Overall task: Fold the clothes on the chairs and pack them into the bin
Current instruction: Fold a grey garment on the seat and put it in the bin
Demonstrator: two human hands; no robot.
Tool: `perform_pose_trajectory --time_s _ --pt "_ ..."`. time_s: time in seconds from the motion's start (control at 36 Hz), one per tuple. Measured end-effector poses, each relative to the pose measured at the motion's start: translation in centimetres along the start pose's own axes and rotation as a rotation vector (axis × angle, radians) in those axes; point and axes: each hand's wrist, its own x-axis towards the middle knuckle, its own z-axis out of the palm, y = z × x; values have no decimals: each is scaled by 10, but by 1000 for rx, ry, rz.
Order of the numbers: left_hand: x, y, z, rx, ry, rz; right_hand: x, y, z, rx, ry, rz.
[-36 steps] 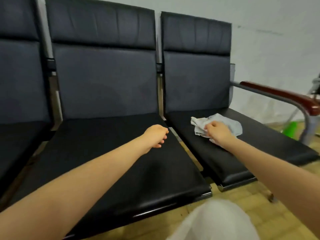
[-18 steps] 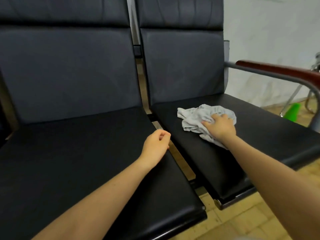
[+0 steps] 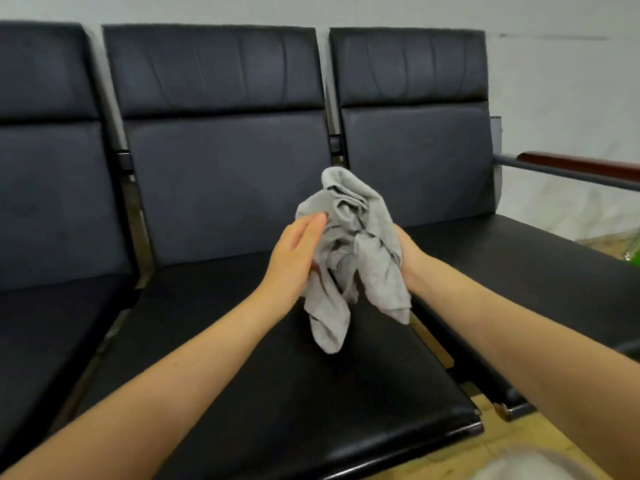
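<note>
A crumpled light grey garment (image 3: pixel 349 244) hangs in the air above the middle chair's black seat (image 3: pixel 277 368), its loose ends dangling down. My right hand (image 3: pixel 410 258) grips it from the right side, mostly hidden behind the cloth. My left hand (image 3: pixel 294 251) lies against its left side with the fingers straight, touching the fabric. The bin is not in view.
Three joined black chairs stand against a white wall; the right chair (image 3: pixel 519 258) has a brown wooden armrest (image 3: pixel 581 166). A green object (image 3: pixel 634 258) sits at the right edge by the floor. Pale cloth (image 3: pixel 540 465) shows at the bottom right corner.
My right hand has lifted the grey garment off the right chair's seat and carried it left, over the middle chair. My left hand rose and opened against it.
</note>
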Motion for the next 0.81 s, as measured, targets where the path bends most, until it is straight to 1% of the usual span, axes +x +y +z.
perform_pose_trajectory --time_s 0.06,0.08,0.17,0.22,0.25,0.31,0.33,0.39,0.42,0.47,0.5,0.56,0.61,0.64,0.69,0.72,0.81 --pt "-11 7 -25 -7 20 0 -3 9 29 -85 0 66" --pt "-18 7 -38 -8 28 -12 -4 17 43 -124 -27 99" --pt "-38 -7 -73 20 70 -112 -8 48 74 -238 -96 195" --pt "-49 -28 -96 87 114 -210 -10 71 89 -420 -202 240" --pt "-53 -38 -105 112 119 -266 -9 81 92 -548 -225 228" --pt "-58 -54 -119 118 107 -369 -6 93 97 -793 -228 154" --pt "-58 -59 -123 102 108 -396 -3 97 99 -930 -219 75" --pt "-54 -61 -131 34 131 -403 1 99 104 -1187 -152 -171" --pt "-50 -61 -134 2 147 -394 -1 97 107 -1221 -102 -298" --pt "-40 -56 -140 -20 182 -362 -8 91 116 -1128 -51 -462" --pt "-36 -55 -143 -15 204 -338 -12 89 120 -1069 -69 -477" --pt "-29 -52 -149 44 246 -279 -19 87 126 -1034 -156 -377" --pt "-26 -52 -158 108 273 -235 -21 94 129 -1148 -243 -265" --pt "-27 -53 -162 117 282 -226 -21 99 129 -1262 -273 -262" --pt "-28 -54 -171 115 290 -234 -17 110 126 -1436 -317 -349" --pt "-27 -55 -173 113 294 -246 -14 116 123 -1456 -335 -401" --pt "-27 -54 -178 56 339 -317 -8 126 120 -1355 -328 -492"
